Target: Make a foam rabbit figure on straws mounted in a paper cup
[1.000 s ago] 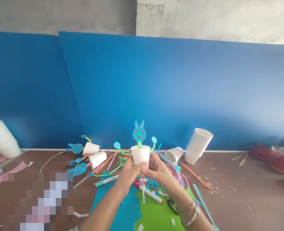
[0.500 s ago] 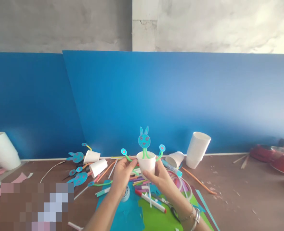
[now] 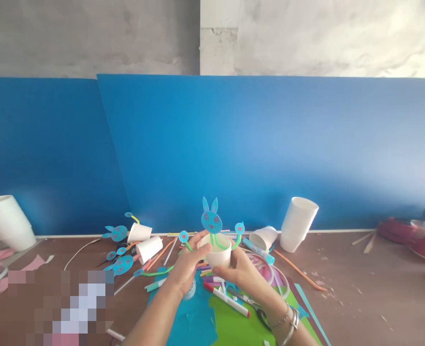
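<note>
Above the surface point(image 3: 364, 307), left hand point(image 3: 186, 265) and right hand point(image 3: 242, 270) curl round the cup point(image 3: 220, 258), seemingly steadying it; any move calls for gentleness.

– And there's the blue partition panel point(image 3: 252, 144), stretching wide! What's above it?
– Bare grey wall point(image 3: 90, 38), broken by a paler pillar point(image 3: 218, 50)!
– And below the panel?
– A brown tabletop point(image 3: 371, 307), with light glowing on the panel's right half!

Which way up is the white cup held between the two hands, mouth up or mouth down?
Mouth up: the white cup shows its inside, and the blue rabbit head rises above it.
</note>
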Available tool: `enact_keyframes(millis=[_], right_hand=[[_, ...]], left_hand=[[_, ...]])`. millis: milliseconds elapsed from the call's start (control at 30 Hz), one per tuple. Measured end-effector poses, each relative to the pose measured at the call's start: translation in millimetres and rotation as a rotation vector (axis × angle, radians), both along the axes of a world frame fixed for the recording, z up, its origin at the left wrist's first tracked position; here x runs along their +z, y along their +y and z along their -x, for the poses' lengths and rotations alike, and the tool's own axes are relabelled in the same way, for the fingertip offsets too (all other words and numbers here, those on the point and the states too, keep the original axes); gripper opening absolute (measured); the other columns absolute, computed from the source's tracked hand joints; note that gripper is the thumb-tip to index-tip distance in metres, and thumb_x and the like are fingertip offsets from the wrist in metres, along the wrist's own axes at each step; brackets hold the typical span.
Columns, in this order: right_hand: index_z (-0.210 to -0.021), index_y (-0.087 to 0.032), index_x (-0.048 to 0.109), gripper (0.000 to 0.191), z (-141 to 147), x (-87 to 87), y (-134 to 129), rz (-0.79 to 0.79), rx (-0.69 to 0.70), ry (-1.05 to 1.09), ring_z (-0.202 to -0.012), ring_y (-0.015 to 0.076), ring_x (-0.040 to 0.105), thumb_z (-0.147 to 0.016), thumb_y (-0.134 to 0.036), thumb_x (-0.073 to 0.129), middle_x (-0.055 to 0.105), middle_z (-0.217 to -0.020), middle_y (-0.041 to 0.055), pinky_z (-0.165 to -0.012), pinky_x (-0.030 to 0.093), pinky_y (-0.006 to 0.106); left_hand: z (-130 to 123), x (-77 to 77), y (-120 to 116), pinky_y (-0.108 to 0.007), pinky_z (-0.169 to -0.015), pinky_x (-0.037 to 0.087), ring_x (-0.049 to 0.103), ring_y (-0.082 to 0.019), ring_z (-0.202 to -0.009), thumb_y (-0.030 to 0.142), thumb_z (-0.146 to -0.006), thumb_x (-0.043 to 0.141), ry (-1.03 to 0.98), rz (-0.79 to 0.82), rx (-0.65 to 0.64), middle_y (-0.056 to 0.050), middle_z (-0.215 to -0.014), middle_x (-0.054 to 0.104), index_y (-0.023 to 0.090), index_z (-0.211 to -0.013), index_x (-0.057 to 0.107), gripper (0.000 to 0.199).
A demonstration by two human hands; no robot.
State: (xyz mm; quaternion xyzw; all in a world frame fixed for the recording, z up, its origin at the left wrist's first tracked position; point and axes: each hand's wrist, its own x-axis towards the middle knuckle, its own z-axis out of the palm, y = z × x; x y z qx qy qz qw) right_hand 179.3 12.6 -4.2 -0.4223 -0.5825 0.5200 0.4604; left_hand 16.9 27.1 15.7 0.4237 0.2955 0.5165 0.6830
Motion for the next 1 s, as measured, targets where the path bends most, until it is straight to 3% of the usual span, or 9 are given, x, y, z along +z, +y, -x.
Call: enact_keyframes(millis=[167, 367, 533, 667, 733, 833, 900, 1000], right_hand=[[-0.11, -0.017, 0.058, 0.046, 4, 2.5, -2, -0.016, 0.014, -0.005, -0.084, 0.0255, 0.065, -0.07, -0.033, 0.076, 0.069, -0.095, 0.0066, -0.072, 0.053, 0.037], [-0.112, -0.016, 0.059, 0.046, 19, 3.6, -7, -0.043, -0.068, -0.029, -0.089, 0.0272, 0.065, -0.068, -0.024, 0.074, 0.07, -0.1, 0.0078, -0.073, 0.053, 0.037], [-0.11, -0.019, 0.061, 0.043, 30, 3.0, -15, -0.111, -0.132, -0.155, -0.091, 0.0277, 0.064, -0.068, -0.018, 0.07, 0.069, -0.106, 0.0083, -0.077, 0.052, 0.038], [-0.114, -0.019, 0.059, 0.049, 31, 3.5, -14, -0.096, -0.149, -0.086, -0.094, 0.0283, 0.063, -0.067, -0.024, 0.073, 0.068, -0.107, 0.0089, -0.079, 0.052, 0.039], [-0.118, -0.018, 0.056, 0.056, 27, 3.3, -11, -0.044, -0.121, 0.03, -0.096, 0.0292, 0.063, -0.068, -0.032, 0.076, 0.068, -0.108, 0.0097, -0.077, 0.053, 0.039], [-0.118, -0.018, 0.054, 0.06, 20, 2.4, -5, -0.032, -0.056, 0.171, -0.098, 0.0294, 0.063, -0.068, -0.041, 0.077, 0.067, -0.108, 0.0103, -0.077, 0.054, 0.039], [-0.116, -0.017, 0.055, 0.059, 16, 2.2, -2, -0.055, -0.036, 0.172, -0.1, 0.0288, 0.062, -0.068, -0.042, 0.078, 0.067, -0.108, 0.0103, -0.08, 0.053, 0.039], [-0.115, -0.016, 0.057, 0.057, 14, 4.5, -3, -0.054, -0.029, 0.129, -0.096, 0.0277, 0.063, -0.069, -0.045, 0.077, 0.068, -0.104, 0.0096, -0.079, 0.052, 0.038]], left_hand=[[-5, 2.5, -2, -0.029, -0.078, 0.043, 0.06, -0.025, -0.097, 0.042, -0.069, 0.073, 0.111, -0.074, 0.158, -0.006, -0.1, 0.071, 0.019, -0.087, 0.07, 0.029], [-13, 4.6, -6, -0.027, -0.063, 0.044, 0.059, -0.02, -0.071, 0.043, -0.059, 0.078, 0.114, 0.032, 0.357, -0.004, -0.071, 0.068, 0.017, -0.07, 0.069, 0.029], [-15, 2.3, -7, -0.023, -0.053, 0.039, 0.059, -0.019, -0.073, 0.041, -0.053, 0.081, 0.18, 0.1, 0.555, -0.005, -0.082, 0.067, 0.017, -0.058, 0.063, 0.031], [-13, 6.0, -7, -0.024, -0.057, 0.043, 0.061, -0.02, -0.073, 0.044, -0.057, 0.08, 0.161, 0.109, 0.449, -0.006, -0.082, 0.069, 0.016, -0.075, 0.067, 0.036], [-12, 8.9, -8, -0.026, -0.064, 0.046, 0.064, -0.021, -0.08, 0.046, -0.06, 0.079, 0.073, 0.088, 0.357, -0.009, -0.094, 0.07, 0.017, -0.101, 0.067, 0.052], [-10, 9.9, -9, -0.032, -0.077, 0.048, 0.064, -0.025, -0.096, 0.047, -0.064, 0.078, -0.063, 0.042, 0.161, -0.012, -0.112, 0.067, 0.021, -0.132, 0.049, 0.078], [-10, 7.8, -9, -0.036, -0.085, 0.046, 0.063, -0.027, -0.101, 0.045, -0.067, 0.078, -0.095, 0.013, 0.042, -0.012, -0.116, 0.066, 0.023, -0.137, 0.045, 0.08], [-12, 3.2, -9, -0.036, -0.091, 0.044, 0.062, -0.026, -0.104, 0.045, -0.072, 0.074, -0.081, -0.003, 0.009, -0.01, -0.12, 0.065, 0.026, -0.135, 0.048, 0.071]])
